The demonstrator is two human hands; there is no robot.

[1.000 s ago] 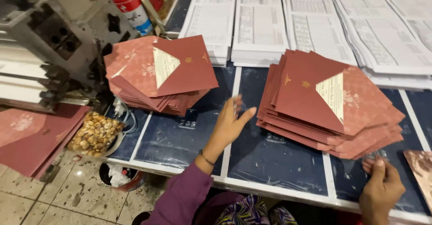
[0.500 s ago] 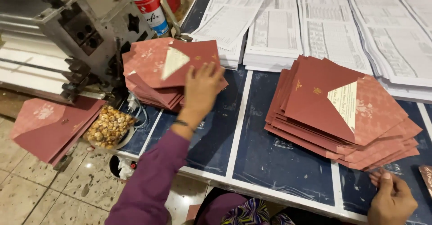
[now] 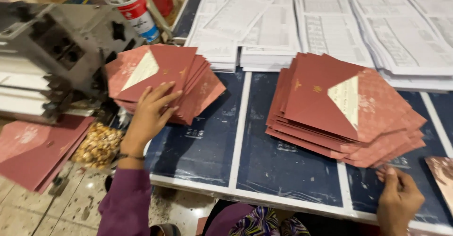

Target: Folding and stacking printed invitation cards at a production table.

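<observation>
My left hand (image 3: 150, 113) lies flat, fingers spread, on the near edge of the left stack of dark red envelopes (image 3: 160, 78) with cream inner flaps. A larger fanned stack of the same envelopes (image 3: 337, 108) sits at the right on the dark blue table (image 3: 207, 151). My right hand (image 3: 398, 199) rests at the table's front edge, fingers curled, touching the lowest corner of the right stack. A brownish card (image 3: 441, 170) lies just right of that hand.
Stacks of white printed sheets (image 3: 330, 24) cover the back of the table. A grey metal machine (image 3: 52, 52) stands at the left, with a red-and-white can (image 3: 134, 9) behind it, more red envelopes (image 3: 33, 151) below and a bag of brown bits (image 3: 96, 144) on the floor.
My left hand has reached from the table's middle leftwards onto the left envelope stack and now presses on it. The right hand has stayed at the front edge.
</observation>
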